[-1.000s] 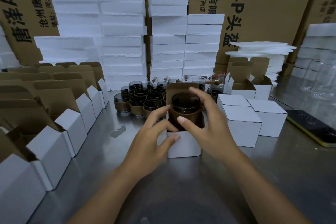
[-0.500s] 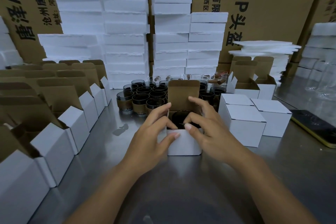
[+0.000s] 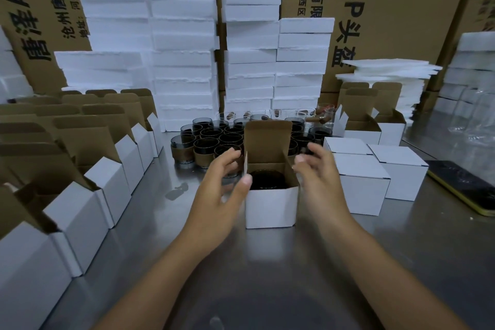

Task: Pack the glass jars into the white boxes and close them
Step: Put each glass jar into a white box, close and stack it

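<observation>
Head view: a small white cardboard box with a brown inside [image 3: 270,206] stands mid-table on the bare steel tabletop [image 3: 267,262]. Its lid flap is upright at the back and both side flaps are raised. A dark glass jar [image 3: 267,181] sits sunk inside it, rim below the box's front edge.

The left hand [image 3: 219,195] hovers at the box's left side, fingers loosely spread and gripping nothing, thumb tip at the left flap's base; contact cannot be told. The right hand [image 3: 318,182], blurred, is released beside the right flap.

Free steel lies in front of the box, towards the person. A row of open white boxes [image 3: 112,182] hems the left. Two closed white boxes [image 3: 359,185] stand just beside the right hand. A cluster of dark glass jars with brown bands [image 3: 209,142] crowds the back. A yellow-edged phone [image 3: 466,190] lies far right.
</observation>
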Tool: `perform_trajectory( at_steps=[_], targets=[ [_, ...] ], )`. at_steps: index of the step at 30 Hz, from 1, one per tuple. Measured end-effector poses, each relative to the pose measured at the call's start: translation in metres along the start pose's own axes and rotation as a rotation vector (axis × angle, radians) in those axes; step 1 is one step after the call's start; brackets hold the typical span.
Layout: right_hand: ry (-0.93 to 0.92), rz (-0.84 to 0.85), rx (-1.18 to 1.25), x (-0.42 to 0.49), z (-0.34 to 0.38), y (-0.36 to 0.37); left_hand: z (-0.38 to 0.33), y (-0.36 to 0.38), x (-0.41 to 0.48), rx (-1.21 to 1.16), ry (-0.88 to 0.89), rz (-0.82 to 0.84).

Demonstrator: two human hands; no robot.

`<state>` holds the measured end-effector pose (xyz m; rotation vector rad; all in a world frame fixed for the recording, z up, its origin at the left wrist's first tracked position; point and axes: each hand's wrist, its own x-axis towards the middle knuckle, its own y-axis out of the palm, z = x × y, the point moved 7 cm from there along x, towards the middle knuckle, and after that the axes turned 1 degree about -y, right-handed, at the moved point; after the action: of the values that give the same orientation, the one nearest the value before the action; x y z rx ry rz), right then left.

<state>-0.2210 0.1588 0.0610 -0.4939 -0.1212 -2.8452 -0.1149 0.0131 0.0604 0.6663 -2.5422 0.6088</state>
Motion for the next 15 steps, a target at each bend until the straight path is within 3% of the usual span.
perform_trajectory(
  at_steps=[4,10,15],
  targets=[
    [0.160,0.167,0.022,-0.003,-0.021,0.013,-0.002,0.004,0.000,0.006,0.004,0.026],
    [0.160,0.291,0.074,-0.006,-0.016,0.023,0.000,0.005,0.002,0.127,-0.003,0.007],
    [0.140,0.387,0.100,-0.008,-0.012,0.028,0.013,0.001,0.003,-0.118,-0.168,-0.106]
  ],
)
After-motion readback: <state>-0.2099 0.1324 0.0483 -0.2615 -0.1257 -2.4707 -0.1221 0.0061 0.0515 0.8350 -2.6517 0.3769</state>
